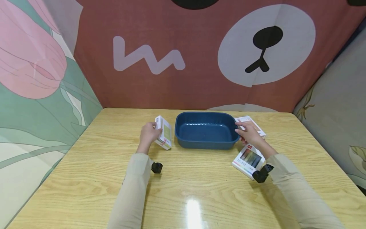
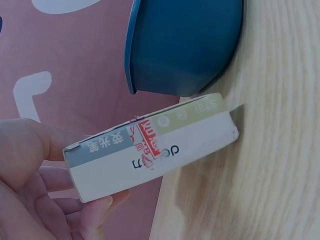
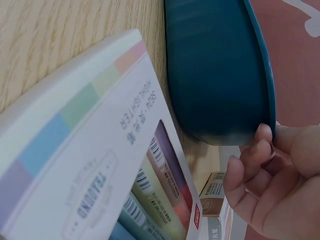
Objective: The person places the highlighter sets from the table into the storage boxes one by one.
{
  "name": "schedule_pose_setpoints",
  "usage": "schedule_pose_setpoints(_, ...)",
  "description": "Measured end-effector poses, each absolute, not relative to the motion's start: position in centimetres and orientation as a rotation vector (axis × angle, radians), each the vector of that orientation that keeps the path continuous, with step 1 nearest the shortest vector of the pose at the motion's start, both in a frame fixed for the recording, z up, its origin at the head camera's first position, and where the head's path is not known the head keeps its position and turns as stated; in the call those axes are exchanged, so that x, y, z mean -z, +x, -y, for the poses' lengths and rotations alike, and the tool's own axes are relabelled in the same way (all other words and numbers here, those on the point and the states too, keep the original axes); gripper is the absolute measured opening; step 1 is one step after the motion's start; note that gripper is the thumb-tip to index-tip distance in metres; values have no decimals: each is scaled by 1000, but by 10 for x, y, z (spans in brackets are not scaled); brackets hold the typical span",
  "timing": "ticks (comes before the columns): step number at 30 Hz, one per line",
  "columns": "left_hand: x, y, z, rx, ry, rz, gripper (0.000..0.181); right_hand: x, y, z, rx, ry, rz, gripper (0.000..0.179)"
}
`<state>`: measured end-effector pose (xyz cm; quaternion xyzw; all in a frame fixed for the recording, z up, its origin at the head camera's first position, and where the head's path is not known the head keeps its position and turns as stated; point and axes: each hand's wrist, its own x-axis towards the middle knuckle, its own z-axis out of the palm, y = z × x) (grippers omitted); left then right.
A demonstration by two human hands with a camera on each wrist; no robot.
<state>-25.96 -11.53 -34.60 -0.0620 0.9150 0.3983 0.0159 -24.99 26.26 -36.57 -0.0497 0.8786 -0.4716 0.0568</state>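
Observation:
My left hand (image 1: pixel 149 133) grips a white highlighter box (image 1: pixel 164 133) by its left side. The box is tilted up on the table just left of a dark blue plastic basin (image 1: pixel 204 145); its lower end meets or nearly meets the wood. In the left wrist view, the narrow side of the box shows printed characters and a red stamp. At the basin's right end, my right hand (image 1: pixel 249 133) pinches the rim between thumb and fingers. Below that hand lies a second highlighter box (image 3: pixel 100 125), with coloured pens visible through its window.
Partly behind the right hand, another white box (image 1: pixel 255 125) lies right of the basin. All of it rests on a light wood table (image 1: pixel 177 178). A red-brown printed curtain (image 1: pixel 200 86) hangs at the table's far edge, and patterned fabric lines both sides.

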Motion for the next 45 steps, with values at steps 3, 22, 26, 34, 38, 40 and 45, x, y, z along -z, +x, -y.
schedule_pose_setpoints(3, 346, -259, 115, -1251, -200, -2862, 49, 365, -249, -263, 1429, -151, -2665, 45)
schedule_pose_setpoints(22, 325, -253, 115, -1402, -179, -3002, 45, 365, -251, -262, 1346, -131, -2707, 44)
schedule_pose_setpoints(26, 323, -251, 115, -1508, -150, -3018, 44, 365, -250, -262, 1345, -120, -2709, 44)
schedule_pose_setpoints(34, 317, -249, 112, -1788, -202, -2832, 46, 365, -249, -260, 1348, -130, -2709, 42)
schedule_pose_setpoints(38, 314, -249, 107, -1876, -220, -2762, 46, 365, -249, -261, 1344, -135, -2714, 43)
schedule_pose_setpoints(40, 313, -249, 104, -1912, -222, -2726, 46, 365, -250, -261, 1348, -130, -2713, 43)
schedule_pose_setpoints(45, 313, -251, 94, -1916, -211, -2714, 44, 365, -250, -261, 1349, -126, -2711, 44)
